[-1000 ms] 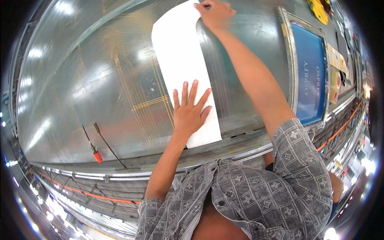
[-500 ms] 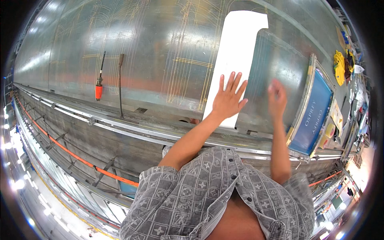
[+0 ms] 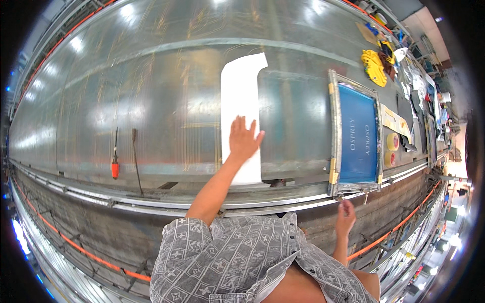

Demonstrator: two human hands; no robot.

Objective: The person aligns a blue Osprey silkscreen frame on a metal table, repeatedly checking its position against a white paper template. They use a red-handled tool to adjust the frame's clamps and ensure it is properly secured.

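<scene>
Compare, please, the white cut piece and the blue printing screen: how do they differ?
The white cut piece is plain white, while the blue printing screen carries pale lettering. The white cut piece is frameless with a curved far end; the blue printing screen sits in a straight-sided frame. The left hand rests on the white cut piece, not on the blue printing screen. Both lie on the grey table.

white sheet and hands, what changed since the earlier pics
The right hand let go of the white sheet's far end and drew back toward the body and rightward, near the blue framed screen. The left hand stayed on the sheet.
</scene>
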